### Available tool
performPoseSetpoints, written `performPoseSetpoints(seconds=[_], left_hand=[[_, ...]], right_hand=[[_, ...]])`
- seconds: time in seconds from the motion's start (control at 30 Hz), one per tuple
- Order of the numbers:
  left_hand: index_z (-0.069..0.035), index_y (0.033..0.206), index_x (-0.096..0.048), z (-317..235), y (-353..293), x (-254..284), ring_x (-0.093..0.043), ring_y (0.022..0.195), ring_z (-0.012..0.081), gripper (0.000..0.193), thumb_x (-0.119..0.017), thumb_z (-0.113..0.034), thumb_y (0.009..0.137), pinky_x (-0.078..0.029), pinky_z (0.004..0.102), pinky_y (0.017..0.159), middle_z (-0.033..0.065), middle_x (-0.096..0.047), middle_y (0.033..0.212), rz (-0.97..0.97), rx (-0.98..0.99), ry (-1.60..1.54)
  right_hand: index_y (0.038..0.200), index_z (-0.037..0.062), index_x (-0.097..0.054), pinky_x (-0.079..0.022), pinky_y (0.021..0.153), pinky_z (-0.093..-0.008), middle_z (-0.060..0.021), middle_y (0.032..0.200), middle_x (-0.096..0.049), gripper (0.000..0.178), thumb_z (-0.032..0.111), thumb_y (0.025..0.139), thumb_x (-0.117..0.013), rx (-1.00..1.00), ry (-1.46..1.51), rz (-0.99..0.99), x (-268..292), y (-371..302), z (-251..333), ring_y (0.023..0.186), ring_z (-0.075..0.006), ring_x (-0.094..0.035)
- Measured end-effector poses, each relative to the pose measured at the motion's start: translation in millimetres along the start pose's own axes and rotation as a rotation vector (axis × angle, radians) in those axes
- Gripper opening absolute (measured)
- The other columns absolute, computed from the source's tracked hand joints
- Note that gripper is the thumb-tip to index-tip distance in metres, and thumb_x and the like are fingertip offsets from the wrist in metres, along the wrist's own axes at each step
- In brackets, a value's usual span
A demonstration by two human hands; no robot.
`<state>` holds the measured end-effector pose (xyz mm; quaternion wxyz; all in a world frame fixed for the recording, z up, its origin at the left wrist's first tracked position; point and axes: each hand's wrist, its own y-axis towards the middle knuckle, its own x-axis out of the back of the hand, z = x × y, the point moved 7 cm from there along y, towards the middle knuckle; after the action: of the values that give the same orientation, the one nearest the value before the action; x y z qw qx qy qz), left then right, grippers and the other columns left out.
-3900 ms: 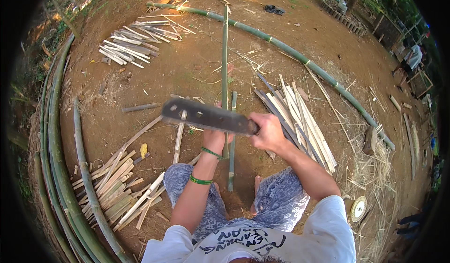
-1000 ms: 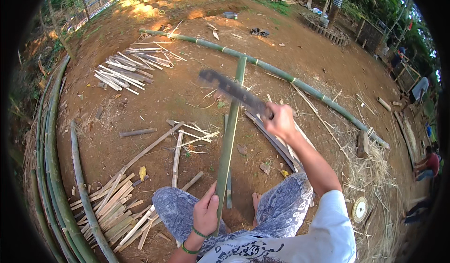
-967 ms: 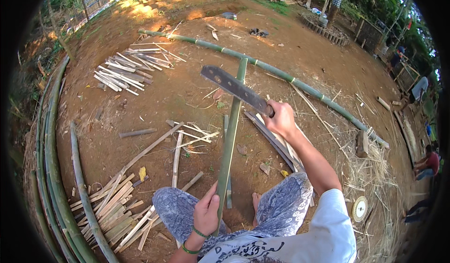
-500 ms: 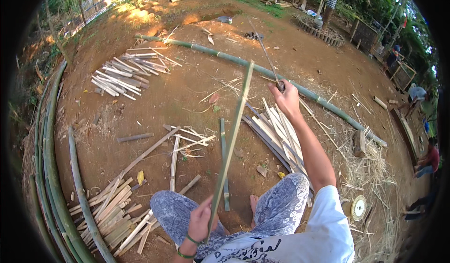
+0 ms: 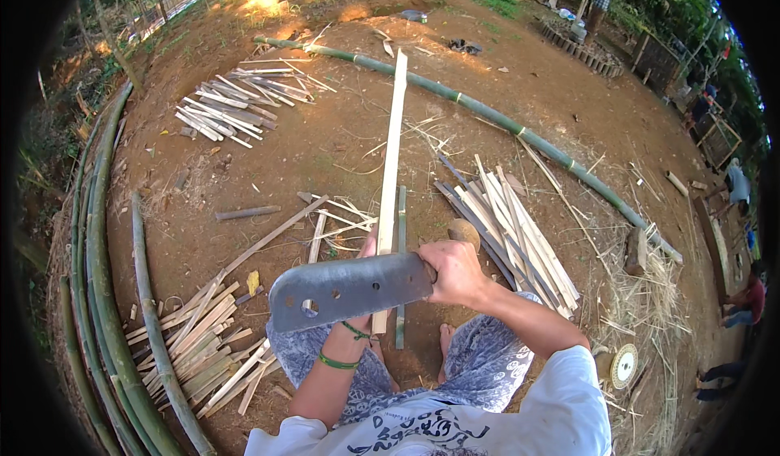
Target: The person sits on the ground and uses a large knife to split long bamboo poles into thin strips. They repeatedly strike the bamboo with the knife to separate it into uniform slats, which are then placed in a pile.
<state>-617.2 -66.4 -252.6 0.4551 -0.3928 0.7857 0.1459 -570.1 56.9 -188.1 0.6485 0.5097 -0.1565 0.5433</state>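
Observation:
My right hand (image 5: pixel 455 271) grips the wooden handle of a wide cleaver (image 5: pixel 354 274), whose dark blade has several holes. The blade points left, broad face up, and crosses in front of a long split bamboo strip (image 5: pixel 392 147). Behind the blade, my left hand (image 5: pixel 369 243) is closed round the strip; most of its fingers are hidden. The strip stands up and away from me, pale face showing, its lower end just below the blade. Whether the edge touches the strip, I cannot tell. A green bamboo strip (image 5: pixel 400 326) lies on the ground between my feet.
Split strips lie in piles at the right (image 5: pixel 528 237), the near left (image 5: pixel 195 350) and the far left (image 5: pixel 236 103). A long bamboo pole (image 5: pixel 455 97) crosses beyond them; more poles (image 5: pixel 97 293) line the left. Shavings (image 5: pixel 650 318) and a spool (image 5: pixel 622 367) lie right. People are at the far right.
My right hand has come in toward me, swinging the cleaver from pointing away to lying across the strip. The strip in my left hand has turned from its edge to its broad pale face.

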Motion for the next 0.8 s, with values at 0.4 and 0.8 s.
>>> performPoseSetpoints(seconds=[0.4,0.8], left_hand=[[-0.005,0.097,-0.053,5.3,-24.9,-19.4,-0.034,0.040,0.0062,0.045,-0.034,-0.045,0.107,-0.030,0.0203,0.036,-0.0030,-0.037,0.060,0.176,0.114,0.143],[-0.013,0.079,-0.041,15.7,-41.4,-15.3,-0.031,0.039,0.0078,0.050,-0.026,-0.052,0.107,-0.028,0.0240,0.035,-0.0023,-0.035,0.058,0.110,0.189,0.130]], right_hand=[[0.066,0.0035,-0.056,-0.050,0.050,-0.0399,-0.0130,0.058,-0.059,0.020,0.011,0.056,-0.071,0.030,-0.075,-0.065,14.7,8.8,-4.4,0.051,-0.0260,-0.061],[0.067,0.0080,-0.055,-0.048,0.058,-0.0412,-0.0109,0.057,-0.059,0.021,0.020,0.064,-0.072,0.115,-0.173,-0.048,19.8,18.8,-11.4,0.048,-0.0264,-0.058]])
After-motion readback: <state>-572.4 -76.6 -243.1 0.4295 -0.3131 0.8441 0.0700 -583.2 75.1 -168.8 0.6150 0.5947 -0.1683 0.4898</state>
